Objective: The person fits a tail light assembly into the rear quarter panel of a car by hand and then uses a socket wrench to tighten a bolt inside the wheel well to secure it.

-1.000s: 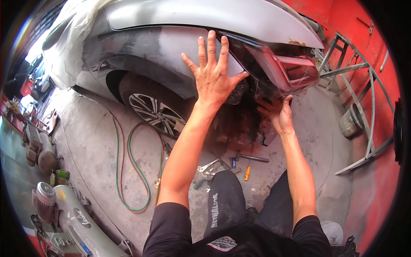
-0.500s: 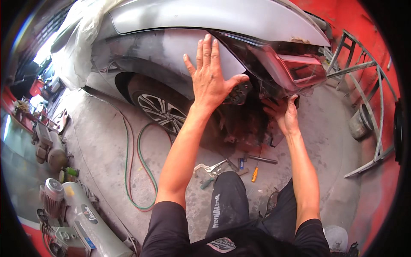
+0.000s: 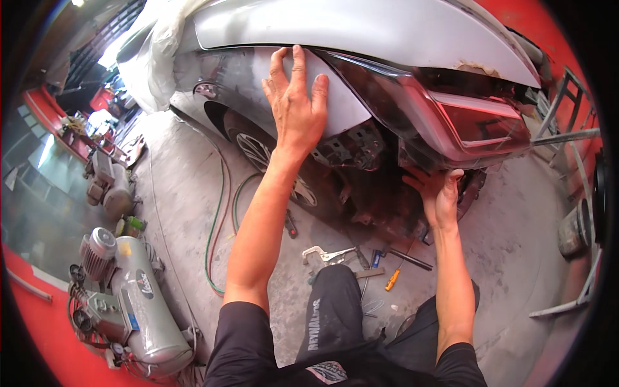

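- Silver-grey sheet metal of the rear quarter panel (image 3: 335,109) lies under our left hand (image 3: 295,106), which rests flat on it with fingers spread and straight, gripping nothing.
- Our right hand (image 3: 442,193) reaches up under the dark red tail light (image 3: 464,122), fingers curled against its lower edge (we cannot tell whether they truly clamp it).
- Below the panel the bumper is off, showing black, ribbed brackets (image 3: 351,148) and rusty, dirty metal.
- Smooth, glossy boot lid (image 3: 361,29) curves above; white sheeting (image 3: 161,45) drapes the car further forward.
- On the dusty grey concrete floor (image 3: 180,193) near our knees lie shiny locking pliers (image 3: 325,253) and an orange-handled screwdriver (image 3: 393,278).
- Green and red hoses (image 3: 216,219) snake across the floor beside the alloy wheel (image 3: 264,155).
- A grey cylindrical air compressor (image 3: 129,297) stands at our left; the walls are red.
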### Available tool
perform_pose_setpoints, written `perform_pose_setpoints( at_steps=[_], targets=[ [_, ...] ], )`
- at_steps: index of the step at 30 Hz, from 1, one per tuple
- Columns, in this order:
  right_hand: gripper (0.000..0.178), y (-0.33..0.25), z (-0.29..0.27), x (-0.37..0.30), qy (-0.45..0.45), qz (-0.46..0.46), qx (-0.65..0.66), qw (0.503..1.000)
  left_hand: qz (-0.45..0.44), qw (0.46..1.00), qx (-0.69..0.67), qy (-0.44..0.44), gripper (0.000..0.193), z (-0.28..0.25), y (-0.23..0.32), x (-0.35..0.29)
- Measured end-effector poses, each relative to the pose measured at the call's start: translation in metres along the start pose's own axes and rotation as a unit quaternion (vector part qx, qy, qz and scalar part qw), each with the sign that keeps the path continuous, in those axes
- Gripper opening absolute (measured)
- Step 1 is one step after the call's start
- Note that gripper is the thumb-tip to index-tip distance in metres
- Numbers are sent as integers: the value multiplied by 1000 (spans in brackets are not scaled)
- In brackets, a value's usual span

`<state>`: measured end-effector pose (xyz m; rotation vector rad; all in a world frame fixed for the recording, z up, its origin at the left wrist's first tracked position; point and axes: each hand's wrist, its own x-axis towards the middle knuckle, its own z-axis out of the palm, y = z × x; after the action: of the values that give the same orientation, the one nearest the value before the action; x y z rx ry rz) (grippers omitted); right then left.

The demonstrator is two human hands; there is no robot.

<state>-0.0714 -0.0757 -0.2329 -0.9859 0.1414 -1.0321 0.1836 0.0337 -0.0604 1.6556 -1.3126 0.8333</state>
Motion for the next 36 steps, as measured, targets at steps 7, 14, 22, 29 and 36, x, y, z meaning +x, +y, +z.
perform_pose_setpoints(
  at_steps=[7,14,22,29,36],
  targets=[
    [84,-2,4,4,-40,-24,39,998,-35,999,-9,28,56,4,10,3],
    [78,5,-6,10,-72,-49,54,995,-27,1000,10,-6,57,1,17,-7],
    [74,5,-12,8,-105,-64,89,988,-42,998,-42,24,60,3,17,-6],
    [75,2,-18,8,-69,-36,80,994,21,999,21,16,57,1,13,-3],
    [86,-4,-20,5,-41,3,57,998,12,1000,-3,-9,59,-4,12,2]
  ],
)
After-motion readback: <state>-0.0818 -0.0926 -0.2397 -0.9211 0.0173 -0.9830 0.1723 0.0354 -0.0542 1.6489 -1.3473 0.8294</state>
